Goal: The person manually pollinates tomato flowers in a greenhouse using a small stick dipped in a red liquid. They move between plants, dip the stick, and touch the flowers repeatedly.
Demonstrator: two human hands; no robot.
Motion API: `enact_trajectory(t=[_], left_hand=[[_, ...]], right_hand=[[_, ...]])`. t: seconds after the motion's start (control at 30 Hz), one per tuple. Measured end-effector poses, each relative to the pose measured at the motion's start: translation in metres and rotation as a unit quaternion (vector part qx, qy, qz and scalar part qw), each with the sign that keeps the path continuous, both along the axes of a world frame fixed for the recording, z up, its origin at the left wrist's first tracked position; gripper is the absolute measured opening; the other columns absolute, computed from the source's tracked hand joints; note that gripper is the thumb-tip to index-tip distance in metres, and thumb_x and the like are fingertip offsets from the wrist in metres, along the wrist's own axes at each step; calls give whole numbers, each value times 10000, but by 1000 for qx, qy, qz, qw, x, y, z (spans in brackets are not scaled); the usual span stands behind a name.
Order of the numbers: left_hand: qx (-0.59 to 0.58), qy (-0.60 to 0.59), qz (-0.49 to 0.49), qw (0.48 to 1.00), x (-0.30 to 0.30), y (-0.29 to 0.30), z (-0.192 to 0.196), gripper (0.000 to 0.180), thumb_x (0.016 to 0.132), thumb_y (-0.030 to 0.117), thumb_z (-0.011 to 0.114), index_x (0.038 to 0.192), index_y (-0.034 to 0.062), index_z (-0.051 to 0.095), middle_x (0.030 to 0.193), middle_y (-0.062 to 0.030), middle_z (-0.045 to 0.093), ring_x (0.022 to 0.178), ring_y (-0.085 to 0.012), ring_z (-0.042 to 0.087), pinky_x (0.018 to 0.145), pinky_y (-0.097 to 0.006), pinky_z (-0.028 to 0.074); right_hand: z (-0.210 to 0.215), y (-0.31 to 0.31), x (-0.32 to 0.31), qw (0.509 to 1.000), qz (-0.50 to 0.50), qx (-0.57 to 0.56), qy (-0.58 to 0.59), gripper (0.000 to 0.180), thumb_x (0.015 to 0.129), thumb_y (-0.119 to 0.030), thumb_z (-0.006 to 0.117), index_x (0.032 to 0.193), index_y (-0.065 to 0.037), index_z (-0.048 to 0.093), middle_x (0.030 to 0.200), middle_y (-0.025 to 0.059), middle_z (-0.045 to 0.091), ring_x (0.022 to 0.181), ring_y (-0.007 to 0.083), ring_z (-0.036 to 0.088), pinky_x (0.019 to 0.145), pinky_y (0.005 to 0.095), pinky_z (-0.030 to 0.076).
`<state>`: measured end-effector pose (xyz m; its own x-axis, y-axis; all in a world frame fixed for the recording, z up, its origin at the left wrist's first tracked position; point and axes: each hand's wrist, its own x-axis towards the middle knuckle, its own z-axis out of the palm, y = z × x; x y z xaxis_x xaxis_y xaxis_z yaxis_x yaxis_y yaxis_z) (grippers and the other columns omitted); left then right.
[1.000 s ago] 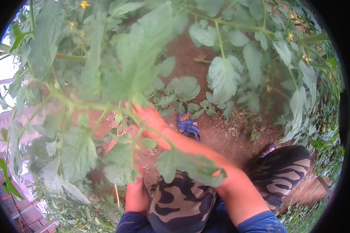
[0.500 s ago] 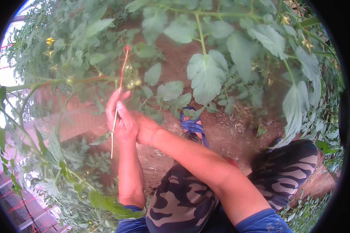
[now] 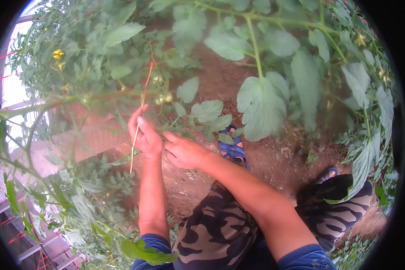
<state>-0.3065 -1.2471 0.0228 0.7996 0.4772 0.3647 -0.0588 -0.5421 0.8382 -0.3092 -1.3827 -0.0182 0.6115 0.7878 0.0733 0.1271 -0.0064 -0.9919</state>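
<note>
The thin stick is in the left hand, left of the middle of the scene, among tomato plants. It leans across the hand, its red upper part rising to a rounded red tip on the far side, its pale lower end slanting toward the near left. The left hand's fingers are closed on it near its middle, with the thumb up against it. The right hand is just beside, to the right; its fingers are partly curled and parted, the forefinger reaching toward the left hand, and nothing shows in its hold.

The stick looks very light. Its slight bends suggest something springy rather than rigid, which would likely flex or snap if squeezed or levered hard. Being so slim, it may roll between the fingers, so a light pinch on the pale part, close to the middle, should steady it best and leave the red tip clear.

Just right of the tip hang small green tomatoes, which look firm but probably come off easily if knocked. The tomato stem at the left and the broad tomato leaf at the right look soft and easily bruised. Bare soil shows below the hands.
</note>
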Motion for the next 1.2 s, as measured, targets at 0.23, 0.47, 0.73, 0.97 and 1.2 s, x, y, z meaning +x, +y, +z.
enact_trajectory(t=[0.23, 0.47, 0.73, 0.97, 1.2], left_hand=[[18, -9, 25, 999, -10, 9, -6, 284, 1136, 185, 399, 1341, 16, 499, 1329, -156, 665, 759, -70, 536, 680, -222, 458], [90, -18, 97, 991, -15, 6, -6, 274, 1119, 136, 426, 1323, -12, 534, 1272, -146, 693, 812, -82, 526, 744, -236, 445], [87, -22, 102, 991, -21, 8, -8, 272, 1119, 145, 437, 1315, -13, 539, 1255, -139, 701, 844, -90, 532, 764, -244, 448], [88, -42, 85, 992, -22, 10, -8, 269, 1113, 134, 439, 1315, -15, 539, 1246, -143, 708, 779, -78, 511, 724, -230, 441], [73, 11, 95, 993, -30, 14, -15, 327, 1131, 207, 397, 1350, -12, 499, 1271, -171, 672, 1016, -171, 617, 821, -287, 491]], right_hand=[[21, 2, 59, 919, -354, 132, 114, 337, 947, -94, 648, 1256, 35, 612, 1230, 211, 694, 1056, 345, 726, 920, 414, 583], [4, 31, 104, 957, -248, -118, 92, 426, 978, -244, 666, 1288, 44, 618, 1186, 266, 703, 1061, 350, 726, 898, 445, 568], [-1, 25, 127, 960, -162, -107, 204, 309, 919, -283, 709, 1079, -23, 760, 1152, 242, 720, 1059, 394, 700, 942, 458, 545], [-7, 26, 123, 960, -254, -111, 42, 276, 885, -304, 686, 929, -57, 801, 977, 236, 742, 957, 428, 698, 894, 510, 545], [22, 10, 131, 953, -191, -184, 149, 435, 996, -420, 562, 1144, -68, 770, 1086, 203, 751, 1017, 400, 705, 944, 483, 524]])
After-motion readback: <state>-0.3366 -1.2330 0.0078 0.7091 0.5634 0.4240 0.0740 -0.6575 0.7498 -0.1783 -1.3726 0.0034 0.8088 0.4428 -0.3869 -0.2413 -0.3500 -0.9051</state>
